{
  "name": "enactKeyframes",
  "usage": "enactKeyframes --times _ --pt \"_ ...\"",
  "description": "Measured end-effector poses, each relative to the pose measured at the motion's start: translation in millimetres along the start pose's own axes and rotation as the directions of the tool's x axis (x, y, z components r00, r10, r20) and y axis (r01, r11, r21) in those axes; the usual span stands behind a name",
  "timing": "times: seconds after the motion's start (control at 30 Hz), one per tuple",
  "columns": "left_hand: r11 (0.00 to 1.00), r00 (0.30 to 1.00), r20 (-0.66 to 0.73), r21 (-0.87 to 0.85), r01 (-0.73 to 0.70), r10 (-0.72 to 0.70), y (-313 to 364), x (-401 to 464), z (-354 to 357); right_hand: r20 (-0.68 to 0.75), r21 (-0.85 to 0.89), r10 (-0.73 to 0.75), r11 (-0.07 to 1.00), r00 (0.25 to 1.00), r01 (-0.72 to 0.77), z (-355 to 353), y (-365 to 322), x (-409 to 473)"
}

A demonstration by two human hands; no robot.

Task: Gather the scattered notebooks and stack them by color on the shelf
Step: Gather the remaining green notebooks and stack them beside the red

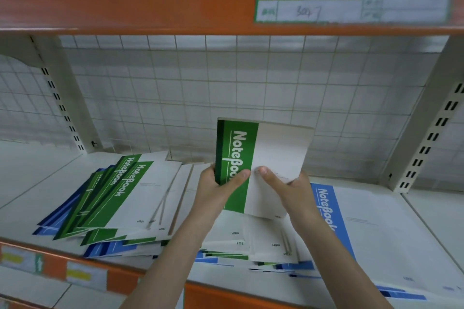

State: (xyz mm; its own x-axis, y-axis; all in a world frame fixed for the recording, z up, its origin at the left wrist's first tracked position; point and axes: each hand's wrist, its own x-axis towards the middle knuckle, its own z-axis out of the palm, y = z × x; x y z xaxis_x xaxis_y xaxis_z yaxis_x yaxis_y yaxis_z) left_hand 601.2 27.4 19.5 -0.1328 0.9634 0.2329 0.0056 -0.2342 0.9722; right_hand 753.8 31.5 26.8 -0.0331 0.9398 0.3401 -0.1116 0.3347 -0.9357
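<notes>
2 hands, left hand [218, 184] and right hand [288, 187], pinch a bundle of green notebooks [253, 163] upright above the white shelf [32, 178], where glossy green and blue notebooks [120, 198] lie fanned; a blue notebook [364, 223] lies flat at right.

Scattered notebooks [120, 198] left on shelf [431, 211], single notebook [376, 228] right.

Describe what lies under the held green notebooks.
Under the green notebooks lie scattered white-backed notebooks with green and blue edges; their covers and count stay hidden.
</notes>
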Motion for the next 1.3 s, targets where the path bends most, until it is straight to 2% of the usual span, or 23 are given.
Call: enactKeyframes --times 0.13,0.37,0.47,0.57,0.63,0.7,0.77,0.83,0.93,1.1,1.3 --pt "1.0 1.0 0.025 -0.018 -0.016 0.016 3 0 -1 -0.003 -0.034 -0.032 0.999 0.999 0.032 -1 -3 1" --pt "0.998 0.999 0.028 0.04 -0.044 0.043 -14 -6 -3 0.03 -0.085 0.057 0.995 0.998 -0.055 -2 18 -11" --pt "0.99 0.995 0.001 0.099 -0.102 0.102 -14 -5 -2 0.027 -0.121 0.047 0.992 0.999 -0.043 -4 15 -9" --pt "0.973 0.989 0.011 0.179 -0.144 0.145 -9 -8 0 0.001 -0.126 0.115 0.985 0.993 -0.114 -8 8 -10" --pt "0.976 0.995 0.015 0.194 -0.098 0.097 -7 -12 1 -0.005 -0.105 0.212 0.972 0.977 -0.211 -13 3 -13" --pt "0.991 0.999 0.029 0.13 0.041 -0.045 -6 -16 3 -0.058 -0.098 0.317 0.942 0.947 -0.321 -19 1 -14" --pt "0.98 0.981 0.054 0.081 0.179 -0.184 -6 -20 6 -0.137 -0.145 0.343 0.921 0.929 -0.362 -28 3 -17" --pt "0.965 0.968 0.059 0.117 0.236 -0.244 -7 -25 11 -0.157 -0.234 0.313 0.91 0.937 -0.343 -35 4 -23" --pt "0.955 0.964 0.058 0.162 0.248 -0.26 -6 -32 24 -0.173 -0.28 0.297 0.9 0.939 -0.336 -47 4 -35" --pt "0.921 0.935 0.097 0.235 0.312 -0.342 0 -34 59 -0.275 -0.206 0.384 0.872 0.881 -0.444 -80 -2 -51" --pt "0.918 0.907 0.183 0.198 0.343 -0.378 3 -50 125 -0.403 -0.216 0.352 0.86 0.845 -0.462 -142 -19 -74"
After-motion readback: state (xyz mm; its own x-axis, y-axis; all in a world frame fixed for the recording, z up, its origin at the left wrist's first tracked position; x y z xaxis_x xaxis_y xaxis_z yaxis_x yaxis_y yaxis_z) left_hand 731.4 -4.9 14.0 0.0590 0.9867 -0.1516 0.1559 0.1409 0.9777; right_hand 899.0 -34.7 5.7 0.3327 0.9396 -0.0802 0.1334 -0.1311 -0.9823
